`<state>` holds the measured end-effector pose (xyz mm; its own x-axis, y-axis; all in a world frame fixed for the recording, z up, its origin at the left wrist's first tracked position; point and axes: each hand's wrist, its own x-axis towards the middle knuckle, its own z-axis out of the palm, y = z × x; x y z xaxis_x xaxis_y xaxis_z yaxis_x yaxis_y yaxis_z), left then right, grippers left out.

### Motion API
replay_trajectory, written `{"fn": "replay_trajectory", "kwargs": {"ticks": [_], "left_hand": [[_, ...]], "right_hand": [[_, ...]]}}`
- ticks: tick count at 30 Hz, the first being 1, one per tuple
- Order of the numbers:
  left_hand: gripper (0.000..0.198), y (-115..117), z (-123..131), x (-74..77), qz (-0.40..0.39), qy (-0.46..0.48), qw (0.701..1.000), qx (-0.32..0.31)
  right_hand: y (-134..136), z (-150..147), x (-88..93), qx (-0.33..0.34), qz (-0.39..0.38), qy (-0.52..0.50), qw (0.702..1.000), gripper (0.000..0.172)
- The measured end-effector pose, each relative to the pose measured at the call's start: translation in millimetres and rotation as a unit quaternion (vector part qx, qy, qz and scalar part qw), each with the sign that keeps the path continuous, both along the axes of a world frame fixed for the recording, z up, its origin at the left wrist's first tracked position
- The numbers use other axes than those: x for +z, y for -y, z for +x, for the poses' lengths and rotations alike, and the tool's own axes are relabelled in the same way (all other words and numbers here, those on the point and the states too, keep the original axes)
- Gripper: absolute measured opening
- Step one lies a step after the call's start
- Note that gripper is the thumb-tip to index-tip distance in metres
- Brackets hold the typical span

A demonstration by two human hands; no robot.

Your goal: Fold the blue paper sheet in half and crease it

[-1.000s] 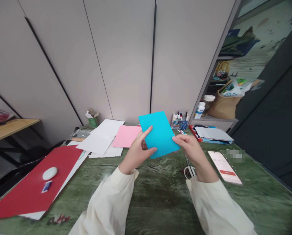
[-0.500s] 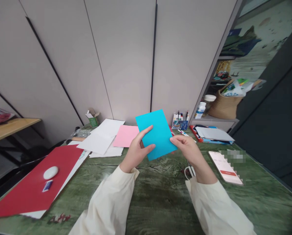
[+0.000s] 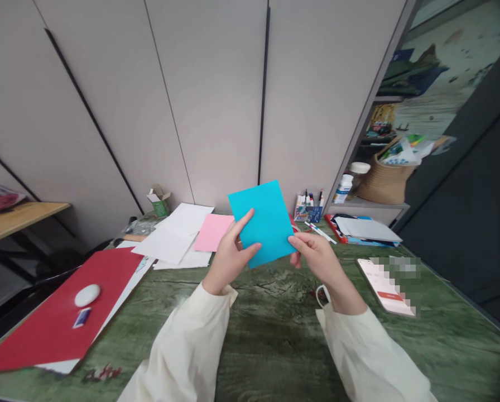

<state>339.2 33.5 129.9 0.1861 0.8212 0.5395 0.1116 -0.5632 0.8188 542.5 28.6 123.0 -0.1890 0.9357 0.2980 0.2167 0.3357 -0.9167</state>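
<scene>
A square sheet of bright blue paper (image 3: 269, 220) is held up, tilted, above the green table. My left hand (image 3: 230, 254) grips its left side, thumb and index finger lying across the front and the other fingers partly hidden behind. At the lower right corner, my right hand (image 3: 315, 254) pinches the sheet between thumb and fingers. Behind my left hand lies a sheet of pink paper (image 3: 212, 231), partly covered by the hand and the blue sheet. White scissors handles (image 3: 323, 296), or a similar white loop, show beside my right wrist; the rest is hidden.
White sheets (image 3: 170, 234) lie at the back left. A red sheet (image 3: 66, 329) bears a white oval object (image 3: 87, 295) and a small blue-and-white eraser-like block (image 3: 81, 317). A pen holder (image 3: 308, 212) and books (image 3: 365, 229) stand behind; a phone (image 3: 386, 287) lies right.
Both hands have shifted slightly left and up with the blue sheet. Fingers of my right hand now show below the sheet's corner.
</scene>
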Motion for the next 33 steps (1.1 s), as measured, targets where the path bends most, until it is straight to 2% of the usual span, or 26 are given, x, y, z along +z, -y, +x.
{"fn": "replay_trajectory", "kwargs": {"ticks": [3,5,10,13,16,17,19,21,22,23,27,30,33], "left_hand": [[0.045,-1.4,-2.2,-0.3,-0.012,0.011,0.999,-0.038],[0.039,-2.6,-3.0,-1.0,-0.02,0.015,0.999,-0.04],[0.048,1.2,1.3,-1.4,0.001,-0.009,1.0,0.001],[0.048,6.9,8.3,-2.7,0.017,-0.061,0.998,-0.029],[0.047,9.2,13.0,-4.3,0.011,-0.092,0.994,-0.066],[0.048,8.7,13.0,-4.2,0.009,-0.08,0.995,-0.05],[0.053,6.5,10.4,-2.6,0.02,-0.037,0.998,0.042],[0.054,3.9,6.2,0.1,0.058,-0.026,0.985,0.158],[0.052,2.9,4.5,1.3,0.076,-0.045,0.978,0.19],[0.048,2.2,3.4,2.1,0.084,-0.07,0.975,0.195],[0.026,1.6,5.6,1.1,0.039,-0.137,0.982,0.126],[0.021,1.4,7.2,0.6,0.027,-0.156,0.98,0.12],[0.025,-0.1,5.0,1.1,0.008,-0.146,0.988,0.056]], "right_hand": [[1.0,-0.8,0.9,0.01,-0.007,-0.001,1.0,0.033],[2.0,-0.6,1.8,0.023,-0.011,-0.001,1.0,0.034],[2.3,2.4,-0.4,0.06,-0.009,-0.036,0.998,0.048],[0.5,5.5,-3.1,-0.027,0.036,-0.046,0.998,0.048],[-0.4,8.3,-2.9,-0.146,0.113,0.059,0.981,0.041],[-0.5,9.0,-2.4,-0.17,0.136,0.109,0.97,0.039],[-0.5,9.1,-1.6,-0.195,0.175,0.217,0.941,0.037],[0.6,6.4,-1.0,-0.183,0.209,0.324,0.904,0.036],[1.9,3.6,-0.7,-0.163,0.223,0.368,0.888,0.035],[3.9,-0.1,-0.1,-0.134,0.234,0.402,0.875,0.035],[16.6,-18.4,3.6,-0.02,0.258,0.435,0.863,0.041],[24.5,-27.8,5.5,0.012,0.261,0.434,0.862,0.039],[26.9,-33.0,4.6,0.019,0.255,0.429,0.866,0.037]]}}
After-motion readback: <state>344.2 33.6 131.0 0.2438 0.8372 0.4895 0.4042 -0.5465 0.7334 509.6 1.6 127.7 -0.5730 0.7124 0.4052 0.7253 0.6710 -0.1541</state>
